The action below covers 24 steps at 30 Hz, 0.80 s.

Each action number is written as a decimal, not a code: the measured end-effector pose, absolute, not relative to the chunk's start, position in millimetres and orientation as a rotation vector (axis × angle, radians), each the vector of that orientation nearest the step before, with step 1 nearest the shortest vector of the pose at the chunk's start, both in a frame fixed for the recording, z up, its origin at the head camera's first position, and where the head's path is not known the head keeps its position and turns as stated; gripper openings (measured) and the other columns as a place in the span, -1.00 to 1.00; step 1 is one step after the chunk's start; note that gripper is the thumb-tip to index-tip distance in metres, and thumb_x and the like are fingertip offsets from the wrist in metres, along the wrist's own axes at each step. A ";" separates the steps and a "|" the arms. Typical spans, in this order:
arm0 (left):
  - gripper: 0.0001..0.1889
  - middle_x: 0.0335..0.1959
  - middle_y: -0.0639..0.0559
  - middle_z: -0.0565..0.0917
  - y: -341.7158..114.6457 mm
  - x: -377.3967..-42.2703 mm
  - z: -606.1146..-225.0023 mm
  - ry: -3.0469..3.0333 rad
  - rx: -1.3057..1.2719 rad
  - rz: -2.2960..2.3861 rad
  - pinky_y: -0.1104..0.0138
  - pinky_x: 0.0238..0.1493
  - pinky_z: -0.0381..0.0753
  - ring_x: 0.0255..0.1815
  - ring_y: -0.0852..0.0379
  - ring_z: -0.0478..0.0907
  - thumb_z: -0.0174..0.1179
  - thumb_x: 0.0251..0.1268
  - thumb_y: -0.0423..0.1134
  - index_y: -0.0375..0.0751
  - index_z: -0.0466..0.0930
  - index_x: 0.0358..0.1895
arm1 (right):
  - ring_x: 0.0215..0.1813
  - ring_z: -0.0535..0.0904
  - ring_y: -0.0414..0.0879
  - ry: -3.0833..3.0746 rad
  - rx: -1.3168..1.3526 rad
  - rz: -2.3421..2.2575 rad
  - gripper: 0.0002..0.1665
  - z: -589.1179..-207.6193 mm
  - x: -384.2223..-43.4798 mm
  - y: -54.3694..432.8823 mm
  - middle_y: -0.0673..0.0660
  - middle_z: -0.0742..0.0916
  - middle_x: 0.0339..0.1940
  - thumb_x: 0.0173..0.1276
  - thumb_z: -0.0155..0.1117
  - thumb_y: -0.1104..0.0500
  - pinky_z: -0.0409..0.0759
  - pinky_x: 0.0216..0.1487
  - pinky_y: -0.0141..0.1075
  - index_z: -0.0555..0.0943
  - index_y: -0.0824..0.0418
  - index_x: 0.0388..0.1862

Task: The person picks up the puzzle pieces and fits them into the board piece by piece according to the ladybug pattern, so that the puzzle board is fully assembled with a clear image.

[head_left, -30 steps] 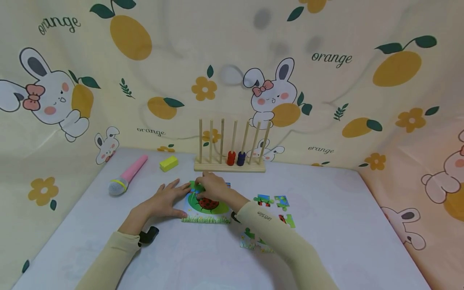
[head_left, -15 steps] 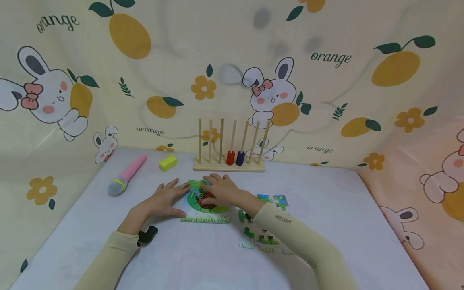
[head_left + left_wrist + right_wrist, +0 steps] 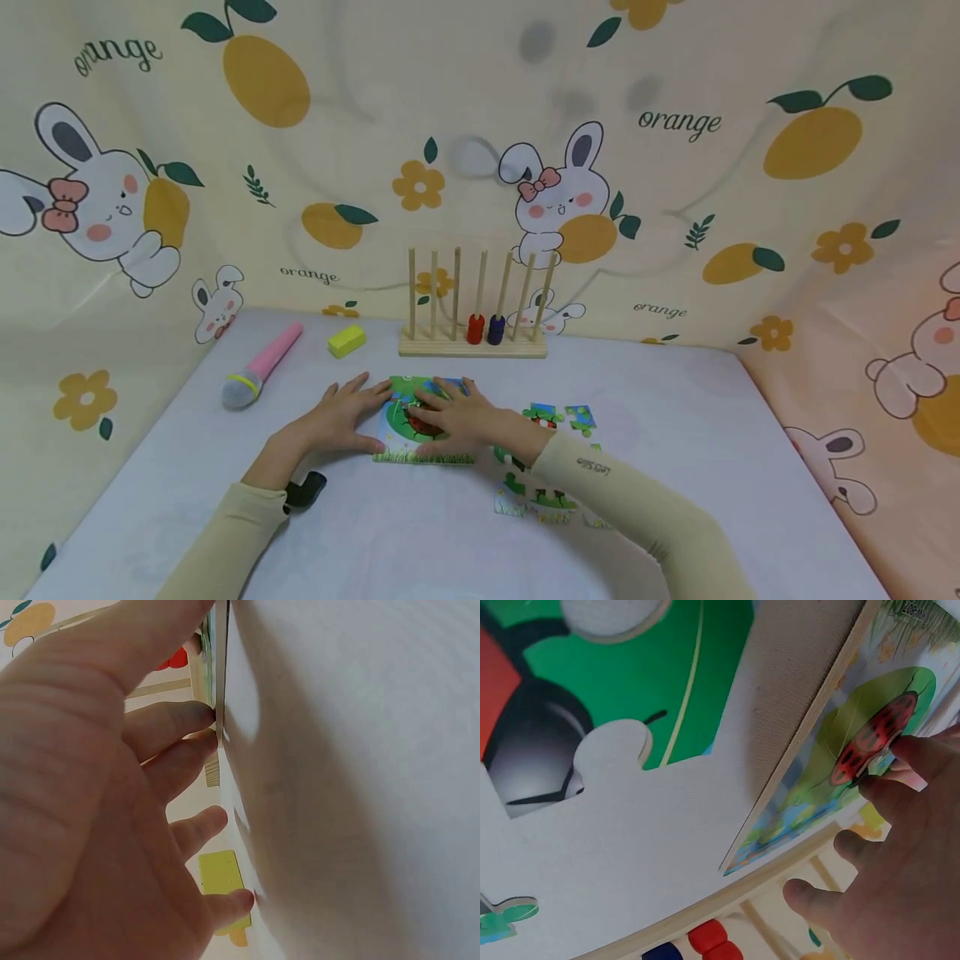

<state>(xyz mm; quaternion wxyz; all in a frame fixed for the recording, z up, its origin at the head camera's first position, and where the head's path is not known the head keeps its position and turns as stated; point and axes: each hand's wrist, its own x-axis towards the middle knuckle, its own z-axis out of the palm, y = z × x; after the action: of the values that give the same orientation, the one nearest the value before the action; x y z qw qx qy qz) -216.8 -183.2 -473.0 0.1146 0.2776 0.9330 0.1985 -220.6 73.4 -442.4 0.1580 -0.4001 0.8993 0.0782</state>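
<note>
A puzzle board (image 3: 397, 454) with a ladybug on a green leaf and grass along its near edge lies on the table. My left hand (image 3: 333, 421) has its fingers spread at the board's left edge; in the left wrist view its fingertips (image 3: 202, 712) touch that thin edge. Over the right part of the board my right hand (image 3: 461, 421) is spread flat, covering some of the ladybug. The right wrist view has its fingertips (image 3: 877, 787) close over the ladybug picture (image 3: 862, 742), with no loose piece visible between them.
Several loose puzzle pieces (image 3: 555, 497) lie right of the board, partly under the right forearm. Behind stands a wooden peg rack (image 3: 472, 350) with red beads (image 3: 476, 329) and dark blue beads (image 3: 497, 330). A yellow block (image 3: 347, 341) and a pink toy microphone (image 3: 262, 365) lie back left.
My right hand has come back from the board's upper left, its bent fingers straightening and spreading over the board's right side. The left hand stays at the left edge.
</note>
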 end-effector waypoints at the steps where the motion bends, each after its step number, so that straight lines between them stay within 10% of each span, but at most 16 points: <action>1: 0.00 0.57 -0.08 0.19 -183.0 -216.6 -473.0 2.735 0.816 0.581 -0.50 0.30 -0.17 0.58 -0.37 -0.16 0.40 0.05 0.29 -0.17 0.27 0.51 | 0.65 -0.21 0.12 2.570 -1.142 0.219 -0.08 -442.7 -220.3 73.1 -0.02 0.03 0.67 0.41 -0.19 -0.52 -0.10 0.50 0.28 0.05 -0.20 0.64; 24: 0.01 0.57 -0.10 0.19 -182.9 -216.7 -474.9 2.744 0.830 0.592 -0.52 0.27 -0.17 0.57 -0.39 -0.15 0.39 0.03 0.30 -0.18 0.28 0.51 | 0.63 -0.08 0.10 2.604 -1.143 0.143 -0.05 -448.8 -223.5 58.3 0.00 0.08 0.66 0.38 -0.22 -0.55 -0.10 0.51 0.24 0.05 -0.18 0.64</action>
<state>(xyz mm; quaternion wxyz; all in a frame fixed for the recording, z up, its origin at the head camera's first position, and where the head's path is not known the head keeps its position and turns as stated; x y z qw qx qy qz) -216.7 -182.9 -474.9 0.1070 0.2819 0.9320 0.2010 -223.5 58.3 -448.8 0.1467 -0.3972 0.9046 0.0497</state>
